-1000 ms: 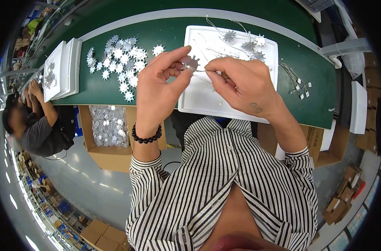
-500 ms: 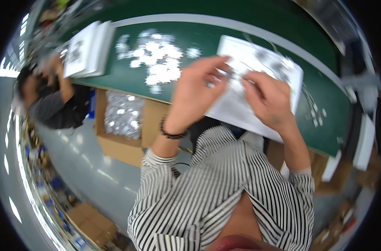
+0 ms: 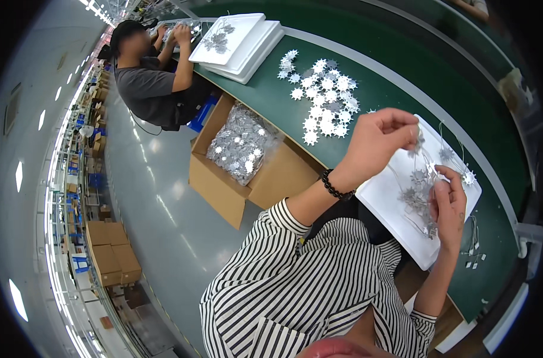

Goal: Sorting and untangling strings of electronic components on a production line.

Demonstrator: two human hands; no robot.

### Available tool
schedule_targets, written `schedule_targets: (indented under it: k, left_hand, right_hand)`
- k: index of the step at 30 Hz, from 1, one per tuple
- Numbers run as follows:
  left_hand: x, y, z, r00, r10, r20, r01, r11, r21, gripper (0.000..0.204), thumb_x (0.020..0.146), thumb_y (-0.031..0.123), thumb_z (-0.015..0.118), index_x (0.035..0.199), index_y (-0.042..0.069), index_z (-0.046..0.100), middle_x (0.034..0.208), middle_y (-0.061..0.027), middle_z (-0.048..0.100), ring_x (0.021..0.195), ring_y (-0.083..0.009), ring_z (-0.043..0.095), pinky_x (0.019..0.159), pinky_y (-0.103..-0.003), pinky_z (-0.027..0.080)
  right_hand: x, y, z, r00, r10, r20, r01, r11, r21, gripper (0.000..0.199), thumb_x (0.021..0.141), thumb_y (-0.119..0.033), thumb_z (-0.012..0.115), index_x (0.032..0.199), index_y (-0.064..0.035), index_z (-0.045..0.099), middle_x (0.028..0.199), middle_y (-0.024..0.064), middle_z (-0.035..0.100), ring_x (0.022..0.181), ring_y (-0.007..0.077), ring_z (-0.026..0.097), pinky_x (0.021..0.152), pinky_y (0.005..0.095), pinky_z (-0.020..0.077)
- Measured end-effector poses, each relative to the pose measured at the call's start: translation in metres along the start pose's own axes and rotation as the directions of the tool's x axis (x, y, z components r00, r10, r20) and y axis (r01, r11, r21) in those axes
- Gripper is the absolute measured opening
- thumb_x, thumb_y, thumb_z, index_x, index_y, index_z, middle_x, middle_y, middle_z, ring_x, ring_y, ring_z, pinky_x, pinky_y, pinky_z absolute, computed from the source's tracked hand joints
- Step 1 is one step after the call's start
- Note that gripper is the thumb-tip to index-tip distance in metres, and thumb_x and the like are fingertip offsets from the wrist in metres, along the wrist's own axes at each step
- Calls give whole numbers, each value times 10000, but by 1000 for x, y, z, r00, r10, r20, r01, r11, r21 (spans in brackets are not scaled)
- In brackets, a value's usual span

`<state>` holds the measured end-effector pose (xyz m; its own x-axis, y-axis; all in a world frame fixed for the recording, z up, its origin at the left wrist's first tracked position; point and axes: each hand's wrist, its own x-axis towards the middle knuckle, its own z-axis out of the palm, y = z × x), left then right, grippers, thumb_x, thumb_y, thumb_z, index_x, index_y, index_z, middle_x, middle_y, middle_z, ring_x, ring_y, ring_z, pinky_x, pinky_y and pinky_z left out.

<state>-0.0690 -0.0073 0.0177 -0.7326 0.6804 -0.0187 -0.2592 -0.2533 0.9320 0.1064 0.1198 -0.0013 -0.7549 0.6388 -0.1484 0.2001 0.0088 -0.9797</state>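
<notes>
My left hand (image 3: 378,146), with a black beaded bracelet at its wrist, is closed in a pinch over the white tray (image 3: 396,179). At its fingertips is a silver star-shaped piece (image 3: 418,145), partly hidden by the fingers. My right hand (image 3: 450,206) is beside the tray's heap of star pieces (image 3: 415,196). Its thumb and forefinger come together next to a star; whatever they grip is too small to make out. Thin wires run from several stars in the tray. More wired stars (image 3: 447,155) lie towards the tray's far side.
Loose silver stars (image 3: 325,98) are spread over the green table (image 3: 271,89). Stacked white trays (image 3: 247,51) stand further left. A cardboard box (image 3: 223,197) holding a bag of stars (image 3: 238,146) is below the table edge. A co-worker (image 3: 149,83) sits beyond. Short wires (image 3: 474,247) lie at right.
The view has swung left, so table, tray and co-worker appear further right. My hands, close together before, are now further apart, the left one at the tray's far part.
</notes>
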Motion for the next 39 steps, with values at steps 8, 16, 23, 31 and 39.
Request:
schedule_targets:
  k: [8, 16, 23, 31, 39]
  left_hand:
    - [-6, 14, 24, 939, 314, 137, -313, 625, 715, 179, 822, 31, 773, 1000, 15, 766, 874, -65, 754, 707, -119, 662, 641, -214, 524]
    - [1, 2, 65, 971, 103, 216, -204, 829, 521, 196, 812, 44, 815, 982, -36, 762, 855, -77, 753, 704, -98, 637, 641, -179, 518]
    - [13, -7, 61, 974, 190, 124, -225, 881, 416, 166, 850, 36, 779, 997, -30, 739, 842, -79, 746, 678, -86, 634, 584, -179, 494]
    - [13, -22, 56, 952, 299, 63, -301, 882, 363, 112, 844, 34, 752, 945, -14, 743, 818, -55, 740, 690, -89, 623, 633, -194, 498]
    - [15, -23, 50, 945, 238, 225, -305, 891, 337, 134, 823, 61, 773, 950, 17, 768, 847, -46, 748, 748, -95, 648, 663, -205, 502]
  right_hand:
    - [1, 15, -34, 990, -141, -14, 142, 988, 67, 511, 866, -12, 661, 1367, -74, 580, 792, -26, 518, 642, 57, 389, 560, 196, 298]
    - [14, 0, -32, 929, -365, 58, 366, 888, -279, 150, 867, -126, 721, 819, -6, 646, 611, 3, 487, 566, 134, 385, 527, 301, 314]
    - [18, 4, -40, 899, -439, 13, 422, 855, -302, 141, 890, -126, 704, 987, -29, 734, 622, -1, 514, 569, 102, 393, 533, 266, 312]
    - [31, 25, -58, 925, -366, 103, 352, 722, -596, 192, 900, -137, 698, 1045, -28, 758, 677, -11, 566, 596, 76, 413, 553, 230, 324]
    - [39, 13, -25, 937, -335, 99, 344, 840, -419, 191, 908, -171, 690, 983, -5, 746, 667, 45, 600, 567, 126, 443, 541, 278, 356]
